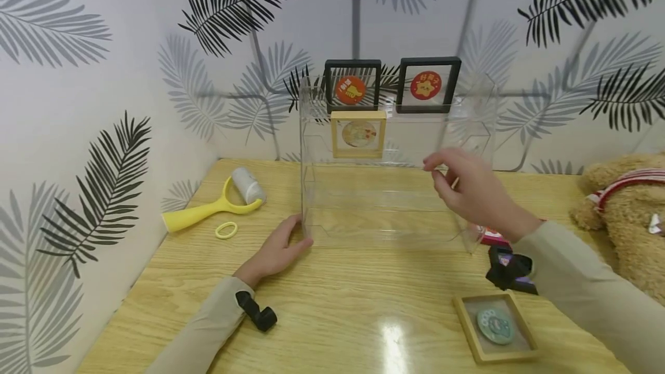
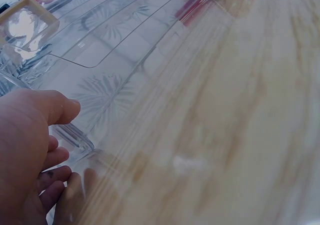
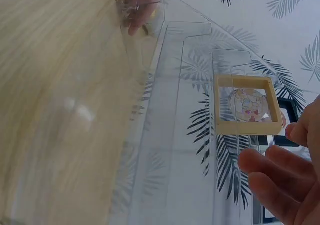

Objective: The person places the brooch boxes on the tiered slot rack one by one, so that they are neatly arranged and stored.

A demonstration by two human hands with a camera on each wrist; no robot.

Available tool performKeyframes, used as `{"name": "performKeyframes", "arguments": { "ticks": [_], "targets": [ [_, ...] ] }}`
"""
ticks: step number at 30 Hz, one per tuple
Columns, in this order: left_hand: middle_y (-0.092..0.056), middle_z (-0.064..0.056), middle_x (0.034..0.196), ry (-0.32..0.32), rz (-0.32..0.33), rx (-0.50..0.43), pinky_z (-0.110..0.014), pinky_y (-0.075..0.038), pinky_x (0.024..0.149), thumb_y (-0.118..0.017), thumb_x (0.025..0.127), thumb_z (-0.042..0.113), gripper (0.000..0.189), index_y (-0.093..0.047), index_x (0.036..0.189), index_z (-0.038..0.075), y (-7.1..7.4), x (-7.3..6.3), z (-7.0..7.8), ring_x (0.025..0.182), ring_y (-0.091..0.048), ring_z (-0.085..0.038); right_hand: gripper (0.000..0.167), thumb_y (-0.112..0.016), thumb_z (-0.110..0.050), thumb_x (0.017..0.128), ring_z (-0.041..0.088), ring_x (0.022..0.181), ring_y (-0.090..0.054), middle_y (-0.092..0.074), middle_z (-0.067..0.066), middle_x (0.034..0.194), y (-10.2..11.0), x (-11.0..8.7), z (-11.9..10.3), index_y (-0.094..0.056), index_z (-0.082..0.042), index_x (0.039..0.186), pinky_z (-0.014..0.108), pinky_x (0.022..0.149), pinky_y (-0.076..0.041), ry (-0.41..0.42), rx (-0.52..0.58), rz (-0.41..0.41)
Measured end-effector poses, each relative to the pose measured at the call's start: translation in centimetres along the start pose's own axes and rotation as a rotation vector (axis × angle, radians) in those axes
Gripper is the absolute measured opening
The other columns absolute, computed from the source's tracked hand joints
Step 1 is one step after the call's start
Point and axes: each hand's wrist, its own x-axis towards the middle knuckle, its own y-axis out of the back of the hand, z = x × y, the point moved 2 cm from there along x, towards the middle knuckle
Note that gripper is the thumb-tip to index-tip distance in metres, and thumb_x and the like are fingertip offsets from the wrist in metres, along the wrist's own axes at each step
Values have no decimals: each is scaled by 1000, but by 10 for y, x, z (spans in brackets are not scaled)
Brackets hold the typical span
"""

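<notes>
A clear acrylic display rack (image 1: 384, 235) with stepped shelves stands on the wooden table. My left hand (image 1: 277, 253) holds its lower left side, thumb in front and fingers round the panel edge, as the left wrist view shows. On the rack's top tier are two black frames with round red badges, a left one (image 1: 352, 90) and a right one (image 1: 427, 85). Below the left one sits a light wooden frame (image 1: 358, 134) with a pale round badge. My right hand (image 1: 464, 186) hovers before the rack's right half, fingers loosely bent, holding nothing.
Another wooden frame (image 1: 496, 328) with a green badge lies at the front right. A dark frame (image 1: 525, 283) and a red item (image 1: 492, 236) are partly hidden by my right arm. At left lie a lint roller (image 1: 215, 206) and yellow ring (image 1: 226, 230); a teddy bear (image 1: 634, 218) sits right.
</notes>
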Motion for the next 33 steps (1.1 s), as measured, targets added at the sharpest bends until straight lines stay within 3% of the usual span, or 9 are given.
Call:
{"name": "performKeyframes", "arguments": {
  "ticks": [3, 11, 17, 21, 27, 33],
  "targets": [
    [-48, -22, 138, -2, 5, -1, -53, -29, 112, -59, 96, 18, 53, -40, 140, -3, -2, 1, -1, 135, -39, -37, 24, -61, 12, 81, 0, 55, -47, -67, 4, 87, 9, -29, 0, -65, -7, 95, 16, 51, -41, -20, 16, -1],
    [-47, -23, 139, 4, -6, -12, -54, -28, 112, -59, 96, 18, 54, -38, 142, -3, -2, 0, 3, 135, -38, -37, 28, -65, 11, 83, -3, 51, -50, -64, -6, 76, 23, -98, 9, -65, -14, 94, 16, 46, -42, -183, 148, -140],
    [-46, -23, 139, 6, -8, -19, -54, -28, 112, -59, 96, 19, 55, -38, 142, -3, -2, 0, 2, 135, -38, -37, 25, -62, 6, 89, 3, 51, -52, -61, -6, 73, 25, -140, 20, -65, -17, 98, 19, 44, -40, -311, 179, -176],
    [-48, -23, 137, -5, -2, -14, -55, -29, 111, -59, 96, 18, 54, -38, 141, -4, -2, -1, 1, 133, -40, -38, 23, -62, 5, 89, 2, 47, -47, -55, -10, 63, 23, -160, 25, -65, -16, 100, 20, 42, -39, -371, 198, -227],
    [-48, -24, 136, -19, 3, -10, -56, -29, 110, -58, 97, 17, 53, -38, 140, -6, -3, -2, 2, 132, -41, -40, 30, -69, 5, 83, -6, 49, -33, -46, -18, 60, 18, -183, 29, -67, -16, 105, 16, 43, -33, -317, 184, -275],
    [-49, -23, 136, -13, 0, -1, -55, -29, 111, -58, 96, 17, 53, -39, 140, -5, -3, 0, 3, 133, -41, -39, 53, -79, -9, 79, -9, 54, -41, -51, -18, 74, 16, -203, 25, -57, -13, 127, 13, 46, -37, -215, 285, -394]
  ]
}}
